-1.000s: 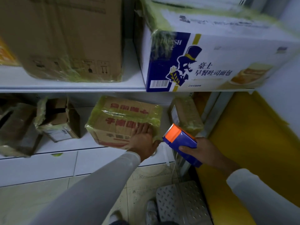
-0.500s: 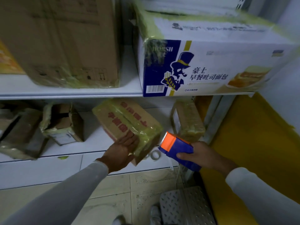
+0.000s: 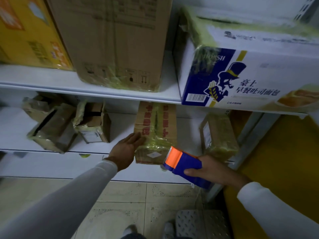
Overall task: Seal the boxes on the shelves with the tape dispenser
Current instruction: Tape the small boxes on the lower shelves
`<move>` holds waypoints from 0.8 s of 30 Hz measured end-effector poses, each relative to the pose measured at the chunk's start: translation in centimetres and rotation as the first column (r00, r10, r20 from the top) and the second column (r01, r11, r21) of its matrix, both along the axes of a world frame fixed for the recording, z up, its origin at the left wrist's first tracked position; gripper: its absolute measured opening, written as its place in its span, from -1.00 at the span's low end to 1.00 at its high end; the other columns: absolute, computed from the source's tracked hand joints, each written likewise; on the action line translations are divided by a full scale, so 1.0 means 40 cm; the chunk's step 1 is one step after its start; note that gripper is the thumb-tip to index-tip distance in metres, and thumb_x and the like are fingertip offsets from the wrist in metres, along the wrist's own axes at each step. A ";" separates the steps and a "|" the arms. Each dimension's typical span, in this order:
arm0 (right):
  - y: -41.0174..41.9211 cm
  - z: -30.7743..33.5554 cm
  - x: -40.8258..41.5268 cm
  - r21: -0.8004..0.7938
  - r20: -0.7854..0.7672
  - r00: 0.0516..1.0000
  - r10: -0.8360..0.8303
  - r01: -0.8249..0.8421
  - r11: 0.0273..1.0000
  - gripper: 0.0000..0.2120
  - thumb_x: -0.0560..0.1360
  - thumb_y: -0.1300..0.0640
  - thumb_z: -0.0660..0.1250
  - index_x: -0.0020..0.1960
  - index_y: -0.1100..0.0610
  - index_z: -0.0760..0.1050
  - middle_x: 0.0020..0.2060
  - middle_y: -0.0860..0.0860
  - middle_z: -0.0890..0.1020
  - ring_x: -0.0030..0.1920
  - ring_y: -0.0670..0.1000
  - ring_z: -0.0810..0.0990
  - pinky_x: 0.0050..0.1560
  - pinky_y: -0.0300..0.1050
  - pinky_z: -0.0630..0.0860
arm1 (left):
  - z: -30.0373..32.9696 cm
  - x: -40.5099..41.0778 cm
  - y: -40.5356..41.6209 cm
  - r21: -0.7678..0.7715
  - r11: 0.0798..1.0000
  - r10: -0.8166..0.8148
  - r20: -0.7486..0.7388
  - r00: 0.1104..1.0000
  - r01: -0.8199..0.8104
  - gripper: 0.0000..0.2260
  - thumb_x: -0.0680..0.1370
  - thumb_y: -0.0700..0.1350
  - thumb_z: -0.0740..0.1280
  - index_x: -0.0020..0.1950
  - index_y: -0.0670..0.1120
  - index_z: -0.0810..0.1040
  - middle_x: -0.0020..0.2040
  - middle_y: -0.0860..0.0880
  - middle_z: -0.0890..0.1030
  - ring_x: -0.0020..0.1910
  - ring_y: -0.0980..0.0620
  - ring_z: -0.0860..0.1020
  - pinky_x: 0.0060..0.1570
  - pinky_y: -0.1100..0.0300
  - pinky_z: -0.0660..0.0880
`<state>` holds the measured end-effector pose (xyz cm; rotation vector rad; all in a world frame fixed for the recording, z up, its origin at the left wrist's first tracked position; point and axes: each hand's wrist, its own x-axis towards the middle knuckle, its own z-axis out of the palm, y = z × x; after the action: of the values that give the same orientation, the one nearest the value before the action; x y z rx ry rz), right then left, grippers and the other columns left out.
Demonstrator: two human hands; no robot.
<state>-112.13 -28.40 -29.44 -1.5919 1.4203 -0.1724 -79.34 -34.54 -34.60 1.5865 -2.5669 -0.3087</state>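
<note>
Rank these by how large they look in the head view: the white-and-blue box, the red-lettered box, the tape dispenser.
1. white-and-blue box
2. red-lettered box
3. tape dispenser, though it is nearest the camera, which enlarges it.

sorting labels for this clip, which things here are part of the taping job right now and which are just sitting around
In the job:
- tape dispenser, gripped by the right hand
- red-lettered box on the lower shelf, touched by the left hand

Just lying about:
- blue and white carton
- tall brown carton
- yellow box
- crumpled boxes at lower left
- small wrapped box
</note>
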 end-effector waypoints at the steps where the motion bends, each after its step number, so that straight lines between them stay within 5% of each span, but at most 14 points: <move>1: -0.002 0.004 0.008 0.001 0.005 1.000 0.001 -0.001 1.000 -0.61 0.37 -0.27 0.48 -0.02 0.02 0.60 -0.14 -0.05 0.73 -0.15 -0.11 0.70 0.00 -0.01 0.66 | 0.002 0.000 0.006 -0.046 0.999 -0.010 -0.069 0.998 0.007 -0.46 0.55 -0.21 0.28 0.51 0.02 0.26 0.50 -0.05 0.28 0.45 -0.10 0.28 0.39 0.02 0.32; 5: -0.007 0.016 0.046 0.018 0.041 0.999 0.014 -0.015 1.000 -0.51 0.31 -0.30 0.48 0.09 -0.02 0.58 -0.06 -0.06 0.72 -0.06 -0.10 0.70 0.07 0.08 0.65 | 0.018 -0.004 0.042 -0.077 0.997 -0.037 -0.371 0.928 0.009 -0.67 0.55 -0.12 0.32 0.32 -0.03 0.50 0.28 -0.03 0.53 0.20 -0.05 0.50 0.20 0.21 0.44; 11: -0.028 0.023 0.114 0.011 0.004 0.995 0.103 -0.103 0.995 -0.55 0.34 -0.24 0.51 0.09 0.01 0.60 -0.07 -0.04 0.73 -0.06 -0.10 0.70 0.07 0.08 0.65 | 0.060 -0.005 0.083 0.344 0.918 0.028 -0.551 0.834 0.196 -0.74 0.63 -0.02 0.21 0.29 -0.01 0.51 0.18 0.08 0.60 0.08 0.27 0.54 0.03 0.50 0.40; 15: -0.048 0.031 0.150 0.015 -0.025 0.988 0.151 -0.151 0.988 -0.56 0.34 -0.24 0.51 0.08 0.01 0.60 -0.08 -0.05 0.73 -0.07 -0.12 0.70 0.05 0.07 0.65 | 0.077 0.003 0.093 0.436 0.865 0.076 -0.604 0.793 0.249 -0.78 0.64 -0.15 0.18 0.23 -0.10 0.55 0.11 0.04 0.62 0.09 0.19 0.54 0.11 0.37 0.43; 20: -0.073 0.037 0.185 0.010 -0.012 0.983 0.184 -0.184 0.983 -0.58 0.36 -0.21 0.52 0.12 -0.05 0.56 -0.04 -0.11 0.71 -0.02 -0.16 0.68 0.08 0.02 0.65 | 0.092 0.023 0.088 0.533 0.809 0.232 -0.677 0.699 0.248 -0.77 0.63 -0.28 0.16 -0.06 -0.07 0.58 -0.16 0.05 0.59 -0.17 0.23 0.52 -0.12 0.42 0.42; 24: -0.083 0.031 0.203 0.012 -0.024 0.977 0.214 -0.213 0.977 -0.58 0.35 -0.25 0.51 0.09 -0.08 0.55 -0.07 -0.15 0.71 -0.05 -0.19 0.67 0.06 -0.02 0.65 | 0.097 0.045 0.082 0.559 0.795 0.261 -0.666 0.699 0.235 -0.81 0.61 -0.29 0.20 -0.10 -0.17 0.58 -0.19 0.01 0.59 -0.22 0.23 0.53 -0.18 0.41 0.43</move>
<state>-104.00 -31.71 -28.18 -1.7313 1.2565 -0.0186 -77.54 -31.25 -30.73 1.2121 -1.8726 -1.5592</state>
